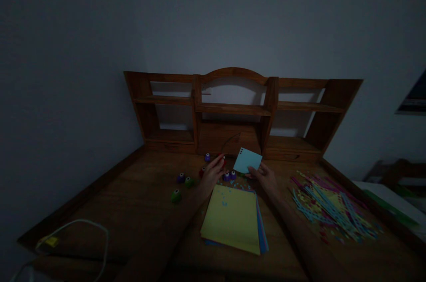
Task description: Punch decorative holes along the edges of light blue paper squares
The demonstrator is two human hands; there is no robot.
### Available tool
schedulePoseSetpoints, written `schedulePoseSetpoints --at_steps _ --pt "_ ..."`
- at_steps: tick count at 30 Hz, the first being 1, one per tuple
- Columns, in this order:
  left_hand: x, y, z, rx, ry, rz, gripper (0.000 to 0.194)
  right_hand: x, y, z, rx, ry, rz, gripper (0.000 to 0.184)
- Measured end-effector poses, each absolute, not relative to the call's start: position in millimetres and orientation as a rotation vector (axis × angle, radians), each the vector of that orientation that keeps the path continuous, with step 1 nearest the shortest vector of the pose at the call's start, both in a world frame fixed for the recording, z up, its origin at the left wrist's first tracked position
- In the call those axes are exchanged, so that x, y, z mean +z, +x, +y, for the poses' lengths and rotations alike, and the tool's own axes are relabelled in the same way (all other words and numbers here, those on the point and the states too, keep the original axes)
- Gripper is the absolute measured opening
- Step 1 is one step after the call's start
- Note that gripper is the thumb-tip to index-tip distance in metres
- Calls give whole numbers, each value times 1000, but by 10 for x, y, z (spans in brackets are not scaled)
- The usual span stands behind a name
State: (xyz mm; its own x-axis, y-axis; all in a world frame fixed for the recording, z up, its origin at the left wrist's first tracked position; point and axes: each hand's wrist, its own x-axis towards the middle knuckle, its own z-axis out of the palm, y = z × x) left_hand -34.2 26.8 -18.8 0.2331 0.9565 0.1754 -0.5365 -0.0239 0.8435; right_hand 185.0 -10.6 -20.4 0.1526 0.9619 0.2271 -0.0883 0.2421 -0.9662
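Observation:
My right hand [264, 176] pinches a light blue square of paper [246, 160] by its lower edge. A few small dark marks, seemingly punched holes, run along the paper's upper left corner. In my left hand [212, 173] is a red craft punch [223, 161], partly hidden by the fingers. Two purple punches [230, 176] stand between my hands. Beneath them lies a stack of coloured paper [233, 220], yellow on top, with blue paper bits [224, 204] scattered on and behind it.
Further punches, one of them green [176, 195], stand left of my left arm. A pile of coloured paper strips [333, 206] lies at the right. A wooden shelf [233, 108] rises along the back of the desk. A white cable [107, 237] curls at the front left.

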Motion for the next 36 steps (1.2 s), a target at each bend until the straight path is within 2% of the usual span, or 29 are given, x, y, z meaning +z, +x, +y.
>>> schedulePoseSetpoints --at_steps 14,26,32,36 --pt "-255 -360 317 1342 1031 606 38 -125 1875 -173 688 -1202 -1253 44" --pt "-362 -336 375 1205 967 537 37 -191 1827 -159 860 -1149 -1265 43" --pt "-330 -323 340 1152 1040 517 44 -193 1809 -172 927 -1126 -1246 40" --pt "-321 -318 326 1133 1078 511 40 -178 1802 -192 944 -1131 -1240 39"
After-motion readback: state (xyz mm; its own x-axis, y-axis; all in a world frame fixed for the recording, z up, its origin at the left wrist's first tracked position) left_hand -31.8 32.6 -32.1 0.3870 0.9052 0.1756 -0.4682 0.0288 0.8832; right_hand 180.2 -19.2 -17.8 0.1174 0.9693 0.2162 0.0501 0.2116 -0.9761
